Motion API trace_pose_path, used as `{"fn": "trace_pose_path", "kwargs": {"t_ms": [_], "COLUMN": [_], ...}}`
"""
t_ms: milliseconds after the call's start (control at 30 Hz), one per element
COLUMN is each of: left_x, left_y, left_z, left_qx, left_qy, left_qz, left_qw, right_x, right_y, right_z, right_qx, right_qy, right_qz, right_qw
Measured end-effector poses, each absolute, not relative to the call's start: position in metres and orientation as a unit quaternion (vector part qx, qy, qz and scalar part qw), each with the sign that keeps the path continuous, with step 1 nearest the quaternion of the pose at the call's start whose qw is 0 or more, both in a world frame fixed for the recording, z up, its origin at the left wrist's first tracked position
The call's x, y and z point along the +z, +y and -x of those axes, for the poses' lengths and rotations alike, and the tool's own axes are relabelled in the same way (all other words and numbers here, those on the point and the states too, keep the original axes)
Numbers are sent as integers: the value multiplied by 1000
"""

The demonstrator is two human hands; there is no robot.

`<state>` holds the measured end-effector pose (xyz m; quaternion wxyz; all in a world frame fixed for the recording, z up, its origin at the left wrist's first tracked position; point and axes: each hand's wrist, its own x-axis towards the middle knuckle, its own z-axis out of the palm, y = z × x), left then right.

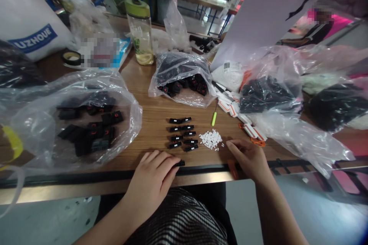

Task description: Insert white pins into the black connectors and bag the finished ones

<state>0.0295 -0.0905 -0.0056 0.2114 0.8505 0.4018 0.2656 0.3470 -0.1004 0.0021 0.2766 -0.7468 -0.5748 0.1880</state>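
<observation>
My left hand [156, 170] rests at the table's front edge, its fingers closed on a small black plastic part [180, 163] whose end sticks out by the fingertips. Beyond it, several black plastic pieces [176, 138] with white dots lie in two short columns. A pile of tiny white pegs [211, 139] is spread to the right of them. Close to that pile's right side is my right hand [248, 157], its thumb and forefinger brought together; whatever they may pinch is too small to make out. A screwdriver with a yellow-green handle [214, 118] lies behind the pegs.
Clear bags of black parts stand at left [126, 103], middle [184, 65] and right [270, 92]. White-and-orange pieces [253, 130] lie right of the screwdriver. A water bottle [140, 30] and a tape roll [71, 58] are farther back. Another person [319, 30] sits in the background.
</observation>
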Motion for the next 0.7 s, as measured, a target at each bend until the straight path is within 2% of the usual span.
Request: {"fn": "trace_pose_path", "kwargs": {"t_ms": [133, 433, 700], "left_x": [-6, -6, -6], "left_y": [-90, -91, -91], "left_z": [-30, -29, -28], "left_qx": [270, 265, 266], "left_qy": [402, 405, 402], "left_qz": [-849, -848, -850], "left_qw": [210, 215, 212], "right_x": [1, 4, 1], "right_y": [-99, -96, -100], "right_z": [-347, -349, -359], "right_qx": [186, 150, 206], "right_qy": [-618, -659, -626], "right_qz": [709, 707, 709], "right_qw": [284, 207, 250]}}
